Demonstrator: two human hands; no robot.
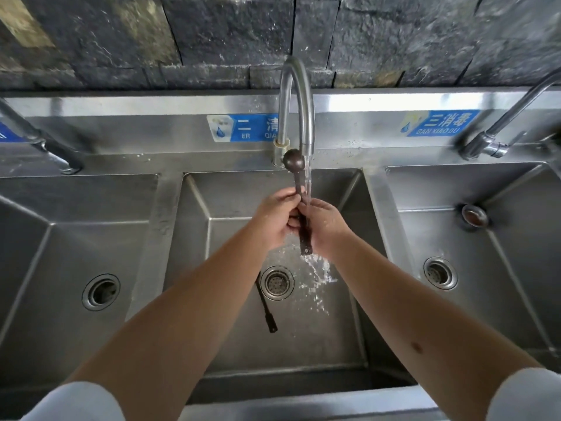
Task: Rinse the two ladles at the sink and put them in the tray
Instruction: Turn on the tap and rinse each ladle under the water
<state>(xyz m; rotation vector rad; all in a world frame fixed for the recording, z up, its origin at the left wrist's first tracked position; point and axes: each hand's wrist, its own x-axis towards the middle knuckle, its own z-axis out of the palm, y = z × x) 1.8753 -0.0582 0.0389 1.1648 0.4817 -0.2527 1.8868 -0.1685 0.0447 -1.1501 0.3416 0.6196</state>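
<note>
Dark slim metal ladle (299,189) upright under running steel tap (296,104), both left hand (277,220) and right hand (326,227) clamped on handle. Probably light, stiff, slippery wet; best gripped mid-handle. Ladle 2 (267,308) lying in middle steel basin (230,344).

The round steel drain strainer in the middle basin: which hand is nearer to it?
Left. The left hand is directly above the drain strainer; the right hand is above and further right.

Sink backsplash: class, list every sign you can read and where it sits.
"二 清", "ER", "QIA": blue sticker behind the middle faucet, which hides its right end.
"三消毒", "SAN XIAO DU": blue sticker above the right basin.
Blue sticker at far left: cut off, unreadable.
</note>
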